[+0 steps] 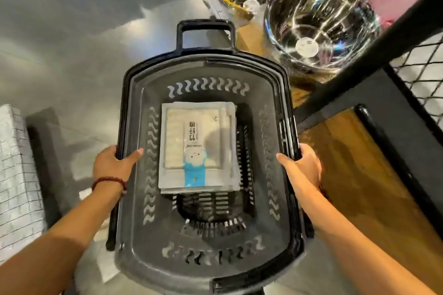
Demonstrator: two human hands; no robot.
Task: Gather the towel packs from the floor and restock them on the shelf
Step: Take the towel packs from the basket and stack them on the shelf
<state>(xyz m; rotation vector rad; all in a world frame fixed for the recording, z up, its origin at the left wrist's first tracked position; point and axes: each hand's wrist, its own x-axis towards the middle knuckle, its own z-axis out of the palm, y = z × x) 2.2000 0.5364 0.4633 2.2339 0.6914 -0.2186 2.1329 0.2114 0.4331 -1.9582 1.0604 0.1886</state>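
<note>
The person holds a dark plastic shopping basket (134,199) by its two long sides; the left hand (110,163) takes the left rim and the right hand (304,167) the right rim, each grip pinching the rim with the thumb laid over the inside and the fingers curled out of sight round the outer edge. The towel packs (199,146) lie flat in a neat stack on the basket's bottom, toward its far end, the top pack face up with a blue band; the near end of the bottom is bare.

The main risk looks to be tilt: the stack is loose, and if either side dips the slick packs would likely slide toward the near end or fan apart. To the right of the basket stands the shelf (359,175); its black frame post (359,64) slants close by the basket's far right corner, so a swing that way could knock the rim against it and jolt a grip loose. Beyond that same corner sit two steel bowls (318,24); a bump could rattle or tip them. Below the basket's left edge pale flat shapes (86,193) lie on the floor (72,67), too blurred to name; if they are packs, they could be left behind or trodden on.
</note>
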